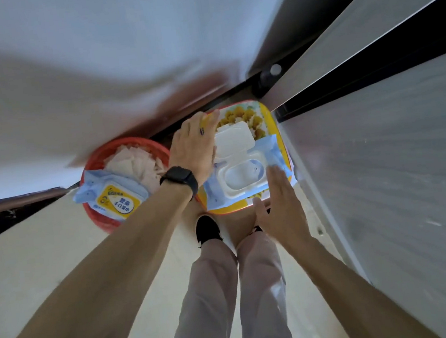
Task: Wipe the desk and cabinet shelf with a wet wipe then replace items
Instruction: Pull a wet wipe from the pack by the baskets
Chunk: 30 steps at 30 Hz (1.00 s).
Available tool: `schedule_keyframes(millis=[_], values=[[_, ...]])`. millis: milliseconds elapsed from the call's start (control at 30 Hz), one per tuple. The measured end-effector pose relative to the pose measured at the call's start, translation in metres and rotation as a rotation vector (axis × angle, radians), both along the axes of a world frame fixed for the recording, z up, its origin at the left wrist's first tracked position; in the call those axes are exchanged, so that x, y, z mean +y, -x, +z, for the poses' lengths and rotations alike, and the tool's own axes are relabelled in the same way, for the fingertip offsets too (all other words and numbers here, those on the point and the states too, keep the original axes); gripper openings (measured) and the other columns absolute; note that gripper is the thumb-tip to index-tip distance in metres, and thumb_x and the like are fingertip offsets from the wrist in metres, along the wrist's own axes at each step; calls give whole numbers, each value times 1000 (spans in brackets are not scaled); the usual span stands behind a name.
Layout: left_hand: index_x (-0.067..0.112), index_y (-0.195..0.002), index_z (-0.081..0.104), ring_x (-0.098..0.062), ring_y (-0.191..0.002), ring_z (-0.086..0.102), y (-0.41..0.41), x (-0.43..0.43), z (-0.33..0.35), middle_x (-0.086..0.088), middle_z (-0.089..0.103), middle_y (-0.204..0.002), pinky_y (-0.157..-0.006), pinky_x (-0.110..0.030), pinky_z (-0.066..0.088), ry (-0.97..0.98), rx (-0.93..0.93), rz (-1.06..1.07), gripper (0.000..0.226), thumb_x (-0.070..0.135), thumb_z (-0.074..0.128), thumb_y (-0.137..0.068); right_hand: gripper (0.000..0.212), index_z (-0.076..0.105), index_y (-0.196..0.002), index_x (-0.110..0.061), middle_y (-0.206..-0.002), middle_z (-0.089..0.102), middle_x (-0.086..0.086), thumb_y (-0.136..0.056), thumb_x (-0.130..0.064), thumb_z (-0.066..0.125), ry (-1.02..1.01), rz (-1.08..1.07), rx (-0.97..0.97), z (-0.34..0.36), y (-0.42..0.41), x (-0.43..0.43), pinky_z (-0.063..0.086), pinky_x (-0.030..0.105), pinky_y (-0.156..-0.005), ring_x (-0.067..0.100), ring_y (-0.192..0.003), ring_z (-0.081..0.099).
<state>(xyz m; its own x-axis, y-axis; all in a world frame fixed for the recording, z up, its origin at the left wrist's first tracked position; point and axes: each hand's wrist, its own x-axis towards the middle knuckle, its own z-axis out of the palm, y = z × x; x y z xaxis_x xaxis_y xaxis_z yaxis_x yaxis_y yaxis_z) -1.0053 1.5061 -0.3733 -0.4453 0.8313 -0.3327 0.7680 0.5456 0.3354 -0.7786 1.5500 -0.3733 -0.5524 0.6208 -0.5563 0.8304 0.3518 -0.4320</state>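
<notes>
Your left hand (195,144), just above the middle of the frame, lies flat with its fingers spread on the left edge of the blue wet wipe pack (244,171), fingertips reaching onto the yellow tray (265,110) beneath it. It grips nothing; it only presses down. A black watch (179,180) sits on that wrist. Your right hand (280,206), right of centre and lower, is open too, fingers straight and close together, the fingertips touching the pack's right edge while the thumb stands out toward the tray's near rim. Nothing is pinched between its fingers.

The pack lies on the yellow tray with a flower print, in the centre of the frame. Its white flip lid (234,136) stands open, tilted back toward the top of the frame, and the oval opening (241,176) below it is exposed. Whether a wipe pokes out of it, you cannot tell.

To the left of the tray, touching or nearly touching it, a red bin (101,214) holds crumpled white wipes (136,162), and a second blue pack with a yellow label (113,199) rests across its near rim.

Your legs in light trousers (231,294) and a black shoe (207,229) show at the bottom centre, over a pale floor (43,247). Grey cabinet panels (398,161) run along the right side; the upper left is blurred.
</notes>
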Motion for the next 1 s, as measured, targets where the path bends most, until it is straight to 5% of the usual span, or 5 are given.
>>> schedule_keyframes(millis=[133, 400, 700, 867, 1000], values=[[15, -123, 64, -32, -107, 60, -19, -40, -14, -10, 63, -117, -85, -40, 48, -109, 56, -324, 60, 6, 80, -67, 52, 33, -149, -33, -164, 20, -3, -100, -42, 46, 13, -93, -57, 11, 17, 6, 29, 40, -114, 16, -149, 19], [17, -156, 24, -21, -150, 22, -57, -75, -25, 0, 23, -162, -115, -48, 33, 13, -224, -107, 75, 42, 53, -92, 10, 64, -87, -27, -114, 43, -9, -89, -37, 67, -96, -507, -18, -2, 57, 11, 35, 29, -93, 18, -112, 40], [28, -158, 6, -10, -152, 3, -44, -63, -19, 11, 6, -165, -122, -38, 7, 165, -246, -155, 79, 46, 53, -97, 14, 59, -99, -16, -111, 56, -7, -98, -29, 56, 137, -382, 171, 9, 61, -14, 46, 33, -90, 15, -104, 57], [31, -156, 15, -16, -150, 20, -41, -60, -17, 3, 23, -163, -115, -34, 27, 53, -273, -128, 75, 36, 60, -96, 11, 63, -103, -18, -113, 64, -4, -98, -26, 56, 267, -282, 213, 18, 61, -37, 41, 23, -92, 11, -108, 57], [27, -153, 26, -20, -152, 11, -38, -67, -21, 0, 7, -166, -116, -38, 31, 105, -234, -285, 64, 30, 57, -98, 10, 69, -101, -28, -108, 70, -17, -94, -27, 61, 363, -309, 186, 23, 48, -32, 45, 18, -91, -1, -103, 61]])
